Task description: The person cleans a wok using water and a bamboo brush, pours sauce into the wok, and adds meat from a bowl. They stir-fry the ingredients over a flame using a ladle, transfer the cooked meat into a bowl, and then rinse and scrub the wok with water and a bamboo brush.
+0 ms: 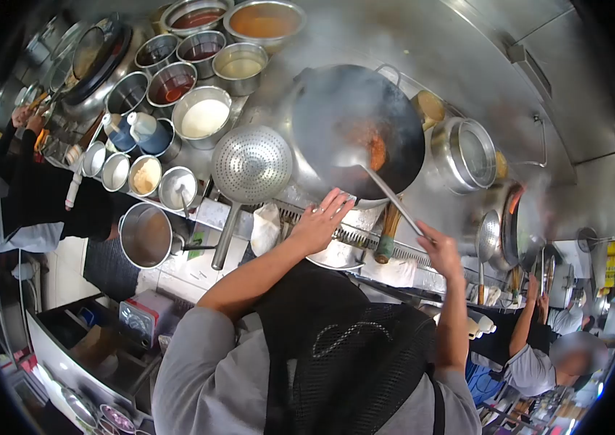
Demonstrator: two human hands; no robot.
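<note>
My right hand (441,250) is wrapped around the long metal handle of a ladle (388,190). The ladle's bowl rests low inside a dark, steaming wok (314,109), beside some reddish-orange food (377,151). My left hand (323,220) is at the wok's near rim, with its fingers over the edge and a small whitish patch, perhaps cloth, at the fingertips. Steam blurs part of the wok's inside. Left of the wok lies a large perforated strainer (252,165), its handle pointing toward me. A crumpled white cloth (267,228) sits beside my left forearm.
Metal pots of sauces (204,116) and squeeze bottles (149,134) crowd the left. A pot of brownish liquid (146,234) stands nearer. Right are stacked metal pots (464,154), a green-banded brush (387,235) and another wok (528,221). Co-workers stand on both sides, one person (539,366) at right.
</note>
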